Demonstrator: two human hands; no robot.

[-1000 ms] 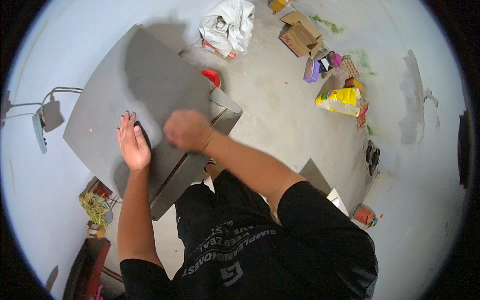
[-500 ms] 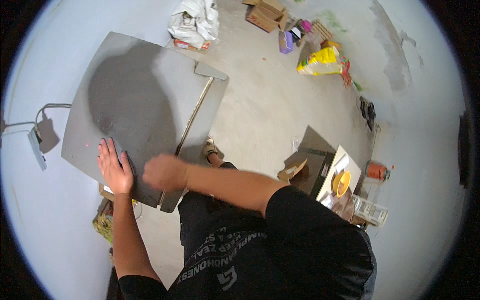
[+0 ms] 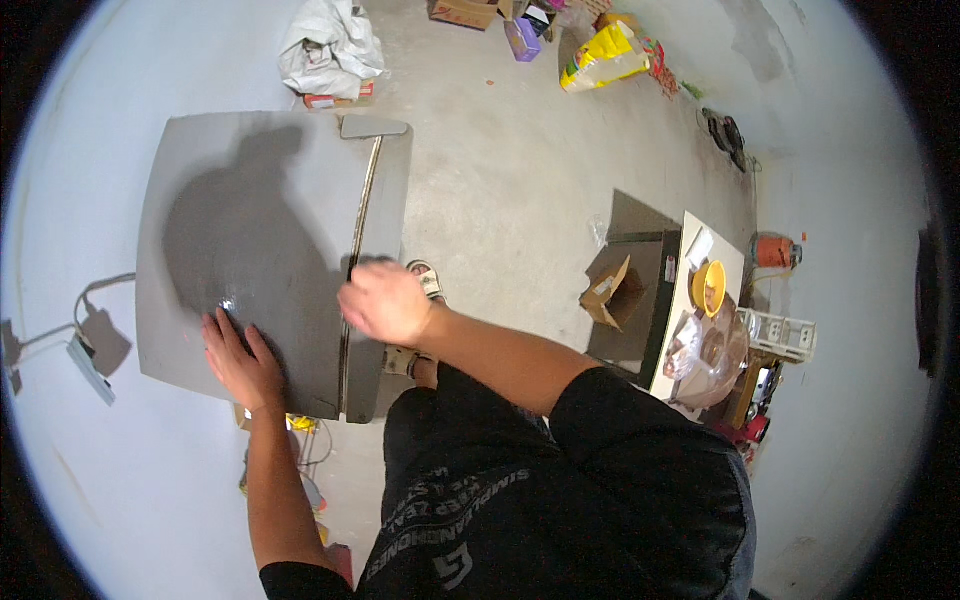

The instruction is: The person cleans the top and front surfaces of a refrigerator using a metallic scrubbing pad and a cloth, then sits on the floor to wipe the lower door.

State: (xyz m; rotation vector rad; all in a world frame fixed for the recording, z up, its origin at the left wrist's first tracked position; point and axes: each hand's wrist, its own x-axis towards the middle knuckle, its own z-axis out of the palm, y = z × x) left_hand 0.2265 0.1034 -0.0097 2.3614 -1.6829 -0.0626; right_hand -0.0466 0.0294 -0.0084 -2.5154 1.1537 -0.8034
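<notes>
Head view: the right hand (image 3: 390, 303) has shifted onto the seam (image 3: 366, 200) of the grey cabinet (image 3: 265, 255); half a second ago it was mostly over the top, left of that line. The view has also turned, so the cabinet appears squarer. The shift suggests that the work in hand now centres on the seam, with the left hand (image 3: 243, 370) probably serving as a brace.
Seam: runs from the cabinet's near edge to its far edge, the far end leaning slightly right toward a hinge-like cover (image 3: 375, 127).
Door-like panel (image 3: 392, 215): forms the cabinet's right side and appears to face right.
Grey cabinet: stands beneath both hands; its long axis seems to follow the seam, though lens bending leaves this uncertain.
Left hand: palm down near the cabinet's near left edge, fingers extended and slightly spread.
Right hand: above the cabinet's seam, fingers bent; whether they touch or pinch anything cannot be told.
Socket strip (image 3: 92, 370): left of the cabinet.
White sack (image 3: 330, 50): beyond the cabinet's far edge.
Side table (image 3: 680, 300): well apart, right of the cabinet, bearing a yellow bowl (image 3: 700, 292).
</notes>
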